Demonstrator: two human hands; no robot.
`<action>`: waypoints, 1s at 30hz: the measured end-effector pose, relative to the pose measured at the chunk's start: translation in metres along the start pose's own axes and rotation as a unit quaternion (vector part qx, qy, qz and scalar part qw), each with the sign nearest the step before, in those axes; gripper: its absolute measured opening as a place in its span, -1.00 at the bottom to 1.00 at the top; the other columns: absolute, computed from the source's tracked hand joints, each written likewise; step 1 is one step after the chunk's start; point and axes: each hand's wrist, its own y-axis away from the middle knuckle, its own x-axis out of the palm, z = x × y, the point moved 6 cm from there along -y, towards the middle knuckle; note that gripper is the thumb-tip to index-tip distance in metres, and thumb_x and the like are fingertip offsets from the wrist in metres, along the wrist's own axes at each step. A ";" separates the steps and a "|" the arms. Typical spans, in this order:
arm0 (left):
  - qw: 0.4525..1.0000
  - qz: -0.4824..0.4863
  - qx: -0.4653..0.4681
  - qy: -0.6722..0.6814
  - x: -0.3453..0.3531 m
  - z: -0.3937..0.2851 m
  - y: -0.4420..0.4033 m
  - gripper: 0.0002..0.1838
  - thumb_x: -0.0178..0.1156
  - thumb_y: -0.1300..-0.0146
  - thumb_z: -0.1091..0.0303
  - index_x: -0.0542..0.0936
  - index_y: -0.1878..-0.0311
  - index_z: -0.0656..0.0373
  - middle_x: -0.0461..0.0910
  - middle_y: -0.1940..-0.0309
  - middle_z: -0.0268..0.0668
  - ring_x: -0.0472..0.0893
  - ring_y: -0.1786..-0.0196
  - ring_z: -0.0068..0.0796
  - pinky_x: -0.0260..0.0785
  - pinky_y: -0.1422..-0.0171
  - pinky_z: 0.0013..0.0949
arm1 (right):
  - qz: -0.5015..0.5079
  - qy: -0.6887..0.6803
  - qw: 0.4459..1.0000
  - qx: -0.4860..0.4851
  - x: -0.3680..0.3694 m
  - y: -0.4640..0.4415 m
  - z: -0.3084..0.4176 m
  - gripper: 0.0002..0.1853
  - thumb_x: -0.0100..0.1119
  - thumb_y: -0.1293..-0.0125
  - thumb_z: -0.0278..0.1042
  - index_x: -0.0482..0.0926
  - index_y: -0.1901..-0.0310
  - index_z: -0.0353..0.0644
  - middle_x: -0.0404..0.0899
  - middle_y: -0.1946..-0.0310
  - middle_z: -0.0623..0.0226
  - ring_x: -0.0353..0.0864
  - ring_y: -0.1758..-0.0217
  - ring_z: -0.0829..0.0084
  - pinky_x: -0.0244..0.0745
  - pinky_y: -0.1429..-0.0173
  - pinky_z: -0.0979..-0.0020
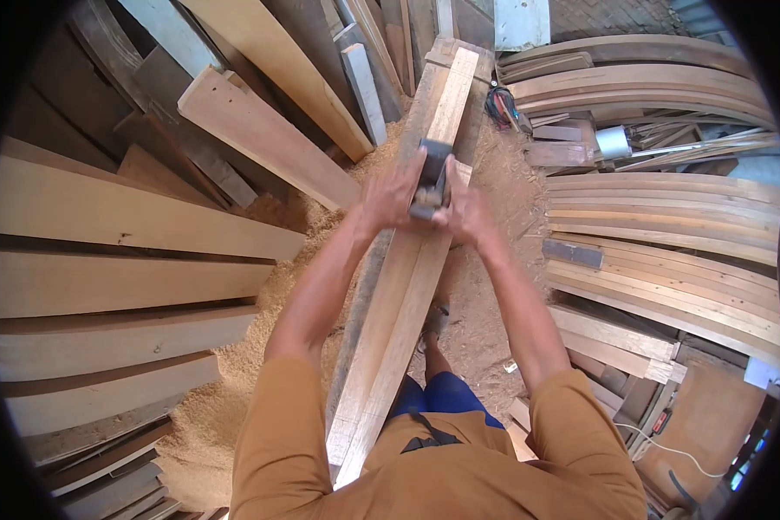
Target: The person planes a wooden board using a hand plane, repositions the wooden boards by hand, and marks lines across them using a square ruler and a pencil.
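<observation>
Both my hands grip a dark hand plane (434, 162) that sits on a long pale board (390, 321). My left hand (388, 195) is wrapped along the plane's left side, slightly blurred. On the opposite side, my right hand (466, 208) presses against it with the thumb forward. The board runs from near my waist away to the far end of a narrow, worn wooden bench (355, 325). A second strip of wood seems to lie along the board, side by side with it. The plane's underside is hidden.
Stacked planks (130, 277) and leaning boards (260, 130) crowd the left. Curved timber (659, 204) is piled on the right, near a white cylinder (614, 142). Wood shavings (212, 416) cover the floor. A bundle of cords (500, 107) lies beside the bench's far end.
</observation>
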 end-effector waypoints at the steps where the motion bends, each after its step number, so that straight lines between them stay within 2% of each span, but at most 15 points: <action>1: 0.998 0.025 -0.014 0.054 0.003 -0.009 0.025 0.49 0.59 0.11 -0.34 -0.01 -0.72 0.27 0.72 0.01 0.15 0.74 0.06 0.19 0.60 0.00 0.06 | 0.004 -0.003 1.000 -0.016 0.005 0.027 0.014 0.41 0.64 -0.01 -0.07 -0.23 -0.73 -0.12 0.75 0.11 -0.14 0.78 0.02 -0.15 0.69 -0.08 0.03; 3: 0.998 0.004 0.011 0.054 0.013 -0.023 0.087 0.53 0.55 0.13 -0.47 0.01 -0.71 0.33 0.72 -0.01 0.14 0.78 0.09 0.11 0.64 0.10 -0.03 | 0.036 0.002 0.999 -0.010 0.027 0.082 0.037 0.43 0.62 -0.03 -0.06 -0.29 -0.73 -0.12 0.75 0.22 -0.17 0.79 0.09 -0.16 0.69 -0.04 0.01; 5: 0.991 0.118 -0.052 0.038 0.012 -0.050 0.155 0.58 0.53 0.16 -0.51 -0.04 -0.71 0.35 0.74 0.10 0.09 0.81 0.17 -0.01 0.66 0.23 -0.08 | 0.106 -0.006 0.994 0.032 0.065 0.152 0.054 0.44 0.60 -0.05 -0.04 -0.34 -0.73 -0.15 0.75 0.28 -0.14 0.79 0.17 -0.16 0.70 0.00 0.01; 7: 0.995 0.065 -0.010 0.072 0.000 -0.074 0.195 0.63 0.47 0.18 -0.61 -0.08 -0.72 0.35 0.74 0.10 0.10 0.81 0.20 -0.02 0.66 0.27 -0.10 | 0.141 -0.032 0.988 0.046 0.080 0.183 0.057 0.43 0.59 -0.06 -0.04 -0.35 -0.72 -0.17 0.75 0.31 -0.08 0.79 0.23 -0.14 0.71 0.04 0.03; 10: 0.981 0.192 -0.041 -0.001 0.012 -0.067 0.167 0.54 0.46 0.06 -0.51 -0.11 -0.72 0.33 0.73 0.10 0.12 0.81 0.25 -0.01 0.66 0.30 -0.09 | 0.115 -0.057 0.991 0.022 0.076 0.175 0.050 0.42 0.59 -0.07 -0.06 -0.33 -0.72 -0.18 0.75 0.35 -0.04 0.80 0.26 -0.10 0.70 0.09 0.04; 11: 0.995 0.089 0.000 0.048 0.007 -0.062 0.138 0.44 0.47 -0.03 -0.35 -0.11 -0.74 0.28 0.73 0.09 0.11 0.81 0.30 -0.01 0.66 0.33 -0.10 | 0.093 -0.062 0.994 0.015 0.066 0.147 0.037 0.41 0.60 -0.08 -0.07 -0.32 -0.73 -0.16 0.75 0.34 -0.05 0.80 0.25 -0.09 0.70 0.09 0.03; 13: 0.992 0.097 -0.006 0.075 0.020 -0.042 0.101 0.40 0.51 -0.03 -0.19 -0.13 -0.73 0.27 0.71 -0.03 0.13 0.80 0.12 0.06 0.68 0.13 0.00 | 0.046 -0.077 0.996 0.005 0.047 0.109 0.021 0.39 0.62 -0.07 -0.03 -0.24 -0.73 -0.14 0.71 0.36 -0.06 0.79 0.28 -0.05 0.67 0.14 0.06; 14: 0.994 0.096 0.011 0.058 0.009 -0.041 0.084 0.46 0.55 0.03 -0.24 -0.14 -0.73 0.26 0.70 -0.07 0.14 0.78 0.05 0.11 0.67 0.03 0.03 | 0.021 -0.087 0.996 -0.001 0.039 0.096 0.019 0.37 0.63 -0.06 0.02 -0.17 -0.73 -0.15 0.67 0.38 -0.06 0.77 0.32 -0.02 0.64 0.19 0.08; 17: 0.995 0.093 0.001 0.021 -0.005 -0.028 0.034 0.53 0.58 0.12 -0.33 -0.12 -0.74 0.21 0.69 -0.14 0.09 0.75 0.00 0.16 0.63 -0.03 0.01 | -0.033 -0.084 0.996 0.004 0.016 0.053 0.011 0.26 0.59 -0.15 -0.26 -0.14 -0.73 -0.10 0.68 0.32 -0.06 0.76 0.25 0.00 0.66 0.09 0.14; 21: 0.999 0.026 0.019 0.039 0.000 -0.029 0.056 0.50 0.48 0.06 -0.49 -0.07 -0.72 0.25 0.71 -0.11 0.06 0.74 -0.04 0.12 0.62 -0.04 0.00 | 0.032 -0.005 0.998 0.045 0.018 0.062 0.024 0.37 0.65 -0.13 -0.05 -0.26 -0.73 -0.05 0.75 0.13 -0.16 0.78 0.02 -0.14 0.67 -0.08 0.03; 22: 0.999 0.007 0.017 0.049 -0.004 -0.035 0.078 0.50 0.46 0.04 -0.52 -0.06 -0.72 0.25 0.71 -0.09 0.06 0.74 -0.04 0.11 0.62 -0.03 -0.02 | 0.033 0.023 0.999 0.035 0.028 0.082 0.033 0.36 0.62 -0.13 -0.12 -0.27 -0.73 -0.08 0.74 0.18 -0.16 0.79 0.10 -0.12 0.68 0.00 0.05; 23: 0.998 0.045 -0.001 0.053 -0.002 -0.041 0.105 0.49 0.45 0.03 -0.52 -0.05 -0.73 0.25 0.71 -0.08 0.08 0.75 -0.01 0.10 0.63 -0.01 -0.02 | 0.031 0.049 0.998 0.025 0.041 0.105 0.044 0.35 0.60 -0.13 -0.19 -0.27 -0.73 -0.12 0.73 0.23 -0.16 0.80 0.17 -0.11 0.68 0.08 0.06; 26: 0.985 0.154 -0.045 0.061 0.004 -0.061 0.185 0.49 0.51 0.06 -0.42 -0.05 -0.74 0.24 0.72 -0.03 0.11 0.78 0.09 0.12 0.66 0.06 -0.03 | 0.098 -0.036 0.994 0.039 0.086 0.181 0.060 0.40 0.55 -0.12 0.14 -0.31 -0.74 -0.10 0.73 0.34 -0.14 0.78 0.27 -0.20 0.67 0.19 -0.05; 29: 0.978 0.188 -0.059 0.075 0.004 -0.066 0.173 0.49 0.51 0.08 -0.45 -0.03 -0.73 0.25 0.72 -0.04 0.13 0.79 0.16 0.16 0.67 0.07 0.01 | 0.093 -0.068 0.993 0.020 0.088 0.179 0.048 0.40 0.59 -0.10 -0.02 -0.31 -0.73 -0.19 0.75 0.21 -0.13 0.79 0.16 -0.16 0.68 0.05 0.00; 30: 0.986 0.141 -0.042 0.082 0.021 -0.053 0.150 0.49 0.52 0.07 -0.44 -0.02 -0.73 0.25 0.71 -0.06 0.15 0.78 0.10 0.14 0.67 0.03 -0.01 | 0.064 -0.064 0.996 0.009 0.074 0.150 0.033 0.36 0.57 -0.13 -0.05 -0.27 -0.73 -0.18 0.75 0.18 -0.13 0.79 0.13 -0.16 0.68 0.02 0.02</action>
